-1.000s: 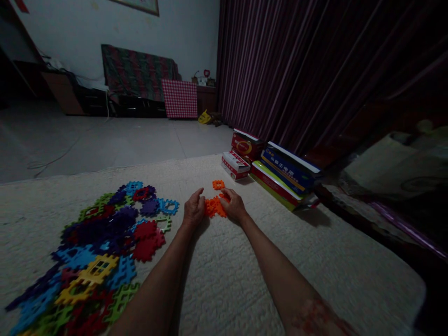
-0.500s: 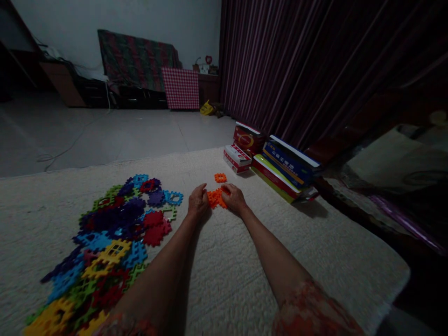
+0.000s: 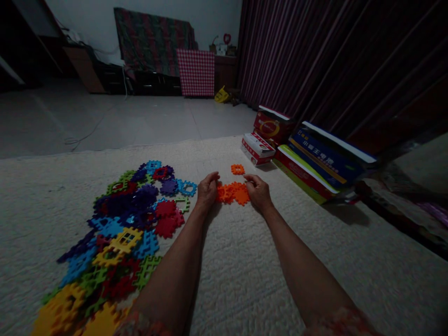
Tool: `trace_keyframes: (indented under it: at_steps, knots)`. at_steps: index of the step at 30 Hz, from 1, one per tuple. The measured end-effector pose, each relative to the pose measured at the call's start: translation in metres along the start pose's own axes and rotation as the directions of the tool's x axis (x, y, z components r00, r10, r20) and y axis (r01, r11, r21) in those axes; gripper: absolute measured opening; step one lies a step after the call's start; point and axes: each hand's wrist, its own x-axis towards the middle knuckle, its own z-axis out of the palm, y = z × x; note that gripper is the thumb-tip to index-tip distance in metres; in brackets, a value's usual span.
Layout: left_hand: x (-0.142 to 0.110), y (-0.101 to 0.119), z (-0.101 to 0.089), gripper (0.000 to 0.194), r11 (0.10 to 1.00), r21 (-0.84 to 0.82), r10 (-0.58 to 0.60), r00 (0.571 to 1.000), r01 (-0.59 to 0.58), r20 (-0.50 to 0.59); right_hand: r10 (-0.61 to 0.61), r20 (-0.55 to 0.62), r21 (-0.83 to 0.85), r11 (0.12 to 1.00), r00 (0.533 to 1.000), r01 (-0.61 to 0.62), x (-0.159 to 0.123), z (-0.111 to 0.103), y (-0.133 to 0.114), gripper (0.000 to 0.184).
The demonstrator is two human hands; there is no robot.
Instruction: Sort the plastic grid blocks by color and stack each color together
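Flanking the orange row: two bare hands, left (image 3: pixel 207 190) and right (image 3: pixel 258 190), set at opposite ends of a cluster of bright orange, notch-edged plastic pieces (image 3: pixel 241 195).
Left hand: fingers curled, thumb side turned inward, touching the cluster's left end; whether it pinches a piece, I cannot tell.
Right hand: fingers bent toward the cluster's right end, against or just beside the toothed orange piece there; its grip is too dim to tell.
Orange cluster: lying on the cream quilted cover (image 3: pixel 231 261), between the hands, its pieces side by side or overlapping.
Lone orange piece: a small, toothed plastic frame with a cut-out middle (image 3: pixel 233 169), just beyond the cluster and apart from it.
Mixed heap: a loose spread of purple, red, blue, green and yellow notched plastic pieces (image 3: pixel 128 204) left of the left forearm; a light-blue one with an opening (image 3: pixel 180 186) lies nearest that hand.
Cartons: a small white-and-red cardboard box (image 3: pixel 257 148) beyond the right hand, a dark-red one (image 3: pixel 271 125) behind it, and a blue one (image 3: pixel 318 154) resting on a red-and-green one (image 3: pixel 303 173) farther right.
Backdrop: dark purple striped curtain (image 3: pixel 280 56), pale tiled floor (image 3: pixel 157 119), red-and-white checked cloth (image 3: pixel 196 72).
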Motion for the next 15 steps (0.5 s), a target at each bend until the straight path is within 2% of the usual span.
trace_keyframes:
  at_steps: [3, 5, 11, 13, 15]
  knots:
    - [-0.002, 0.003, 0.002, 0.041, 0.992, 0.122, 0.031, 1.000, -0.031, 0.003, -0.060, 0.105, -0.051, 0.997, 0.993, 0.066, 0.001, 0.002, 0.000, 0.032]
    - [-0.005, 0.003, 0.000, 0.041, 0.992, 0.126, 0.026, 0.999, -0.028, 0.022, -0.103, 0.162, -0.063, 0.991, 0.981, 0.114, 0.001, 0.002, 0.001, 0.033]
    - [-0.015, -0.002, -0.023, 0.034, 0.999, -0.049, 0.024, 0.983, -0.015, 0.182, -0.098, 0.163, 0.002, 0.995, 0.982, 0.099, 0.000, 0.001, 0.004, 0.038]
    - [-0.015, -0.002, -0.025, 0.033, 0.996, -0.088, -0.006, 0.986, 0.022, 0.168, -0.108, 0.164, 0.002, 0.994, 0.981, 0.109, 0.000, 0.001, 0.004, 0.038]
    - [-0.013, 0.000, -0.022, 0.033, 0.988, -0.131, -0.062, 0.992, 0.077, 0.111, -0.107, 0.160, 0.013, 0.994, 0.981, 0.107, 0.001, 0.001, 0.004, 0.037]
